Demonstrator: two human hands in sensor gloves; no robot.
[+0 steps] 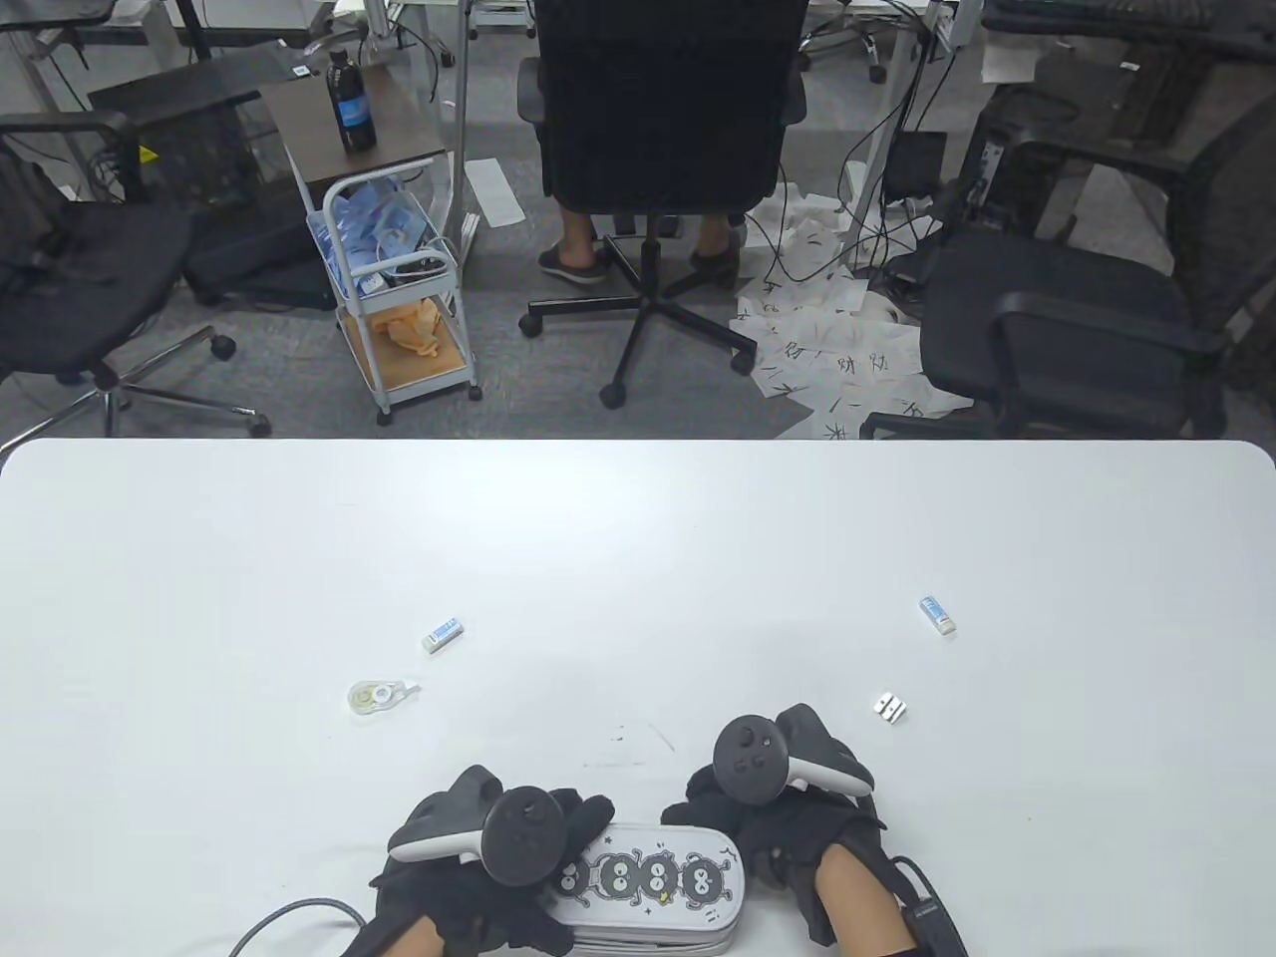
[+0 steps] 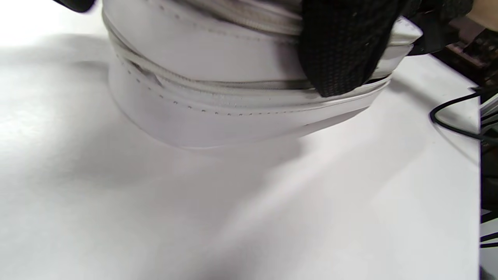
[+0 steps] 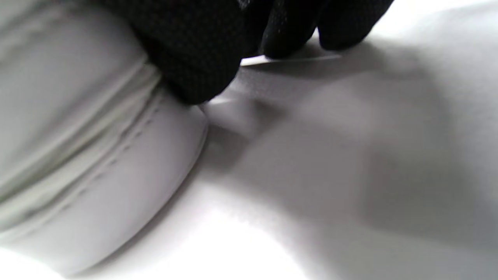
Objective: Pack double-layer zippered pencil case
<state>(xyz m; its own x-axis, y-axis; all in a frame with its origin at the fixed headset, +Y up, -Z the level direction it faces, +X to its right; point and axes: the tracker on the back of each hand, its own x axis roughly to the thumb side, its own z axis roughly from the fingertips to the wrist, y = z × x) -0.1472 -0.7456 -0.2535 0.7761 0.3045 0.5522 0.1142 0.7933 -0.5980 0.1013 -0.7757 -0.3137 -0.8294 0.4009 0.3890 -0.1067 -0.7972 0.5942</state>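
A white double-layer pencil case (image 1: 648, 887) with black cartoon faces on its lid lies at the table's near edge. My left hand (image 1: 478, 867) grips its left end; in the left wrist view a gloved finger (image 2: 342, 50) lies over the case's zippered side (image 2: 218, 93). My right hand (image 1: 778, 827) holds its right end; in the right wrist view the gloved fingers (image 3: 194, 58) press on the case's rounded end (image 3: 97, 163). Both zipper lines that show look shut.
On the white table (image 1: 638, 558) lie an eraser (image 1: 442, 633), a correction tape (image 1: 377, 695), a second eraser (image 1: 937, 614) and a small metal sharpener (image 1: 891, 708). Faint pencil marks (image 1: 628, 743) sit just beyond the hands. A cable (image 1: 289, 922) trails at the near left.
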